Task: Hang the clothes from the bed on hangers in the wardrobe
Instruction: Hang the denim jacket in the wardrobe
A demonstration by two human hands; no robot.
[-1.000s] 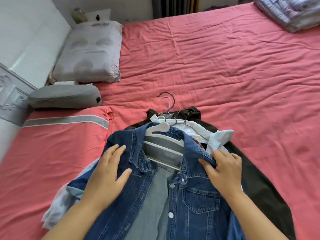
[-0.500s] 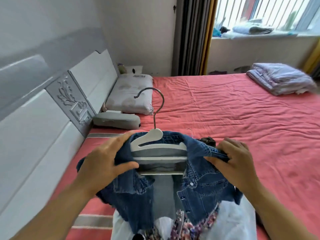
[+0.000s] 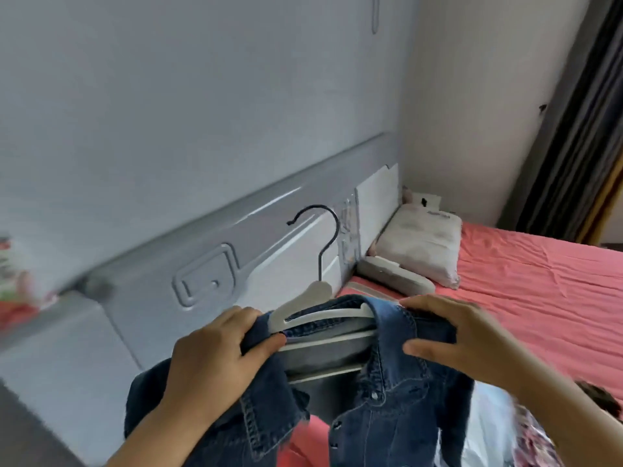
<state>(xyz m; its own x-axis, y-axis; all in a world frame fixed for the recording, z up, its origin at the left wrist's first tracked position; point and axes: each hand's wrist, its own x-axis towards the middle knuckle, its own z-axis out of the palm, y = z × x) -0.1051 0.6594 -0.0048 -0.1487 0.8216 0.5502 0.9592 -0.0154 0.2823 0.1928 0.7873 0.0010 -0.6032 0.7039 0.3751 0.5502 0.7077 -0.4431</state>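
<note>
Both hands are up in front of the person, and between them hangs the denim jacket [image 3: 387, 409] — held in the air above the near edge of the bed [image 3: 539, 298], not resting on it. The left hand [image 3: 209, 362] grips the jacket's left shoulder, thumb pressed over the fabric and fingers curled round it. The right hand [image 3: 472, 335] holds the right shoulder by the collar, fingers curled over the top, thumb stretched along the front. Inside the collar sits a white hanger [image 3: 323, 315], its dark metal hook [image 3: 320, 230] standing upright above the jacket, with pale bars showing across the open neck. The jacket front falls open below, buttons visible on the right placket. Low on the right, blurred, lies more clothing [image 3: 526, 436] on the red sheet — pale fabric and something patterned, hard to make out. Further back, a pale pillow [image 3: 421, 244] lies against the grey headboard [image 3: 202, 281], with a flatter grey cushion [image 3: 394, 278] just in front of it. Dark curtains [image 3: 573, 146] hang at the far right.
</note>
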